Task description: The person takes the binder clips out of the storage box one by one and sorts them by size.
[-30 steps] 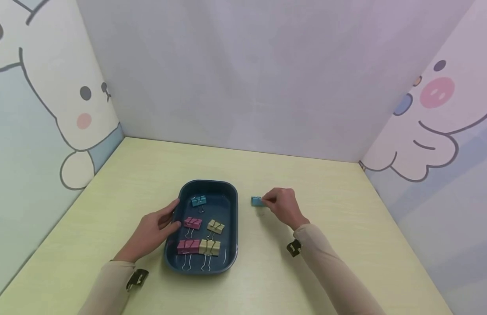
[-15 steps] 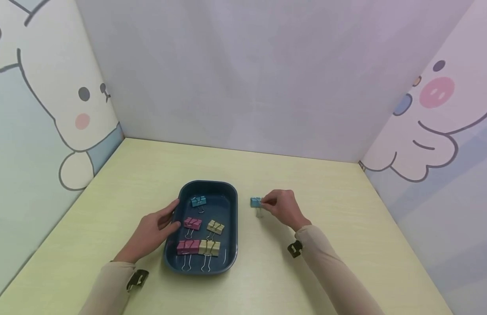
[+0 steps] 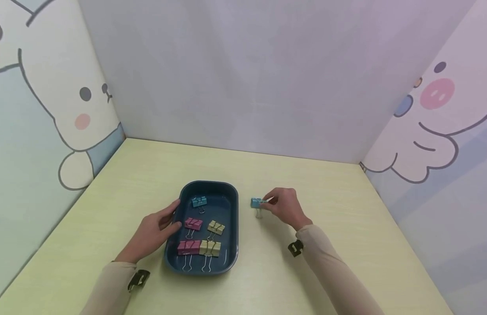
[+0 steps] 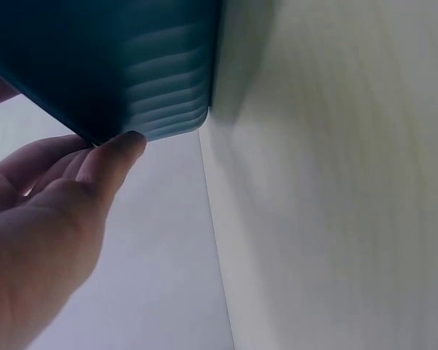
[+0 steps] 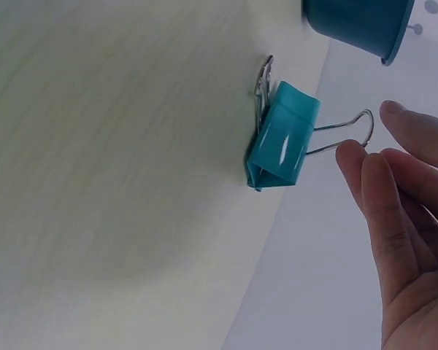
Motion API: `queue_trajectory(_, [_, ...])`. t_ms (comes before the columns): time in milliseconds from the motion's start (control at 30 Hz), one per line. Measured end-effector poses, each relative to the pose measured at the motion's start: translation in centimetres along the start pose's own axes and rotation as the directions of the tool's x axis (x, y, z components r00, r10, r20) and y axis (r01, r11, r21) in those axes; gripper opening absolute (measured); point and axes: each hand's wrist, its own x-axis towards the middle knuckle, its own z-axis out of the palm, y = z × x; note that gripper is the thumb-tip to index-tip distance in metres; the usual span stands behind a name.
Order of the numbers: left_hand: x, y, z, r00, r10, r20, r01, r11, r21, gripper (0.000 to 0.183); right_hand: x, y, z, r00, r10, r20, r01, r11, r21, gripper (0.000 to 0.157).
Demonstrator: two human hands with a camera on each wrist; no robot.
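Note:
A dark blue tray [image 3: 233, 258] stands on the table, with my left hand [image 3: 150, 229] at its left side. The thumb and fingers of that hand hold the rim; the left wrist view shows a fingertip [image 4: 131, 142] against the outer wall. Right of the tray lies a blue binder clip [image 5: 283, 135], one wire handle down by the table and the other sticking up. My right hand [image 3: 284, 206] is at the raised handle [image 5: 369, 125]. Its thumb stands slightly apart from the wire, while a fingertip is right at it.
Inside the tray lie a small blue binder clip [image 3: 199, 201], a small pink one [image 3: 193, 224], a small yellow one [image 3: 216, 227], a larger pink one [image 3: 189, 247] and a larger yellow one [image 3: 210, 248]. A grey wall [image 3: 247, 87] rises behind the table.
The right thumb and finger have parted a little at the blue clip, and its lower wire handle shows more fully. My left hand and the tray have stayed in place.

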Motion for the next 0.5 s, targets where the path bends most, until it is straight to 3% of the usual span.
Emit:
queue_trajectory(200, [0.0,0.0,0.1,1.000,-0.003,-0.001,0.003,1.000,-0.004,0.067,0.4,-0.7,-0.6,0.999,-0.015,-0.047,0.012,0.998,-0.055,0.024])
queue_trajectory(500, [-0.1,0.0,0.2,1.000,0.007,-0.003,-0.007,1.000,-0.012,0.067,1.4,-2.6,-0.8,0.994,-0.095,-0.062,0.091,0.994,-0.063,0.020])
